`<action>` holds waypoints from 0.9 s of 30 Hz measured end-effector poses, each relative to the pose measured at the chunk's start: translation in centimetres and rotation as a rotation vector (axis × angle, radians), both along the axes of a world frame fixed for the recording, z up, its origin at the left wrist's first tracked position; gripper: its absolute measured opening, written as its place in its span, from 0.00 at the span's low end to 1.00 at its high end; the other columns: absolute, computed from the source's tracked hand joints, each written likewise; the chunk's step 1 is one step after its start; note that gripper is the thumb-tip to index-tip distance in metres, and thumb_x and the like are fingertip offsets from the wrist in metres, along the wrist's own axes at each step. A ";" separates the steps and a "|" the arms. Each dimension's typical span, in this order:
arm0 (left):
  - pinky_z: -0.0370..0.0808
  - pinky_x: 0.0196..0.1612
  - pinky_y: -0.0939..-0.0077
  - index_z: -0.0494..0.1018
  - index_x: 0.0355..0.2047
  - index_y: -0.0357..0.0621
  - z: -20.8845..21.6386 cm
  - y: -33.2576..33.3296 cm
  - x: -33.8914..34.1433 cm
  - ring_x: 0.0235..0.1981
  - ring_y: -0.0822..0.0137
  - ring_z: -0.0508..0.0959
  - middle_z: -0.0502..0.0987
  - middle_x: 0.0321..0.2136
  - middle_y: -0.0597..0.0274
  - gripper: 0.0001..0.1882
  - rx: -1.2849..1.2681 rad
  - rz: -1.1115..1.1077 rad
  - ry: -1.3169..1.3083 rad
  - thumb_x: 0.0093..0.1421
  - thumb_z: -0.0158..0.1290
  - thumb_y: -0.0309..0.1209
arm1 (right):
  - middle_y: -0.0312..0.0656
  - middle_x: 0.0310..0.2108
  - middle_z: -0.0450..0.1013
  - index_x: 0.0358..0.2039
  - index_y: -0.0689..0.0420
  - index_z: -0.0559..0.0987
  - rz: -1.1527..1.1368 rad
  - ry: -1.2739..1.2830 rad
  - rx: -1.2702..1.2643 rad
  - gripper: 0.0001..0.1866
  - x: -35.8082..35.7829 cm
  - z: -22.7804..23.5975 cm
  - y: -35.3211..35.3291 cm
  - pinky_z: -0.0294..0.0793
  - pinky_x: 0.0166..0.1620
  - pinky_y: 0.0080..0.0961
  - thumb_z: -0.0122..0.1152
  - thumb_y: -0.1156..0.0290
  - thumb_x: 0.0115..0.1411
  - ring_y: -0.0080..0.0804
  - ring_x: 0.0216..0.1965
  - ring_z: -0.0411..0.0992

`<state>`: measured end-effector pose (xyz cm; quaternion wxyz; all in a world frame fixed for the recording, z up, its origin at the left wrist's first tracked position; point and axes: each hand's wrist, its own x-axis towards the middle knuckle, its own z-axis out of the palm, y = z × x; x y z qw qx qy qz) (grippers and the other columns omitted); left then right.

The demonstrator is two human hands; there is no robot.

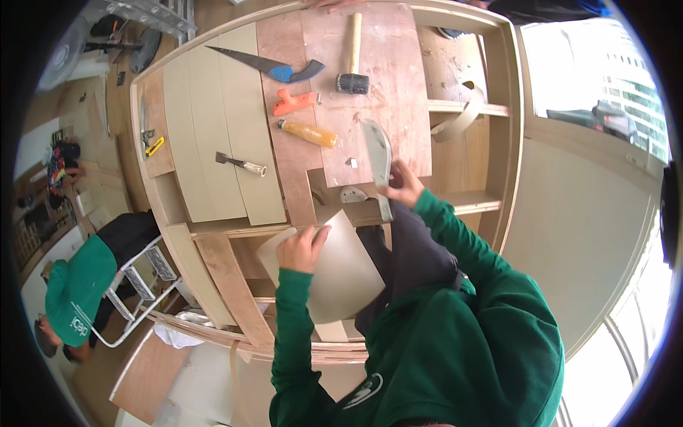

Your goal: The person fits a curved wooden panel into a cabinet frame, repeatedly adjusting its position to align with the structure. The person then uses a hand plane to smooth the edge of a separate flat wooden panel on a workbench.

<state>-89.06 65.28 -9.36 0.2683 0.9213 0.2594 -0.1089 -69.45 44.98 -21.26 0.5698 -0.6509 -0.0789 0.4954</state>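
Observation:
My left hand (300,250) is closed on the upper left edge of a bent, beige laminate sheet (341,270), which hangs in front of my legs. My right hand (403,186) grips a long, pale grey curved strip (377,148), slightly blurred, near its lower part. Its far end reaches over a reddish plywood board (405,92). On that board and the boards beside it lie a rubber mallet (353,82), a blue-handled handsaw (281,72), an orange hand tool (295,103) and a yellowish wooden handle (307,133). A flat-bladed scraper (242,165) rests further left.
A wooden frame (514,128) with open compartments surrounds me. A coiled beige strip (462,117) lies at its right, a yellow utility knife (154,146) at its left. A co-worker in green (85,285) bends beside a stepladder (139,285). Another person's hand (333,4) touches the far edge.

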 end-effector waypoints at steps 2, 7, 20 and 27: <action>0.67 0.20 0.55 0.68 0.18 0.44 -0.5 0.4 1.3 0.17 0.46 0.73 0.72 0.15 0.51 0.24 0.009 -0.086 -0.034 0.62 0.53 0.48 | 0.44 0.45 0.74 0.54 0.60 0.62 -0.085 0.233 -0.106 0.34 -2.4 1.4 -5.8 0.77 0.37 0.28 0.71 0.63 0.54 0.27 0.42 0.74; 0.68 0.21 0.54 0.68 0.19 0.43 -0.5 -0.7 4.5 0.20 0.44 0.74 0.73 0.17 0.49 0.24 -0.044 -0.124 0.005 0.65 0.50 0.48 | 0.49 0.45 0.78 0.64 0.54 0.51 -0.405 0.392 -0.460 0.38 -4.5 3.6 -14.7 0.80 0.38 0.34 0.63 0.69 0.59 0.37 0.38 0.78; 0.68 0.27 0.51 0.75 0.24 0.43 4.4 -4.1 14.9 0.24 0.40 0.74 0.73 0.18 0.44 0.27 -0.014 0.116 0.244 0.64 0.47 0.55 | 0.69 0.53 0.64 0.69 0.41 0.48 0.063 1.261 0.360 0.39 7.1 4.1 -23.5 0.77 0.45 0.59 0.46 0.58 0.57 0.68 0.48 0.71; 0.67 0.28 0.53 0.74 0.24 0.40 10.2 -4.8 19.0 0.24 0.40 0.72 0.72 0.18 0.44 0.32 -0.015 0.241 0.294 0.65 0.43 0.58 | 0.78 0.55 0.61 0.71 0.42 0.43 0.094 1.933 0.636 0.39 7.9 6.2 -25.0 0.61 0.60 0.65 0.43 0.60 0.60 0.78 0.55 0.63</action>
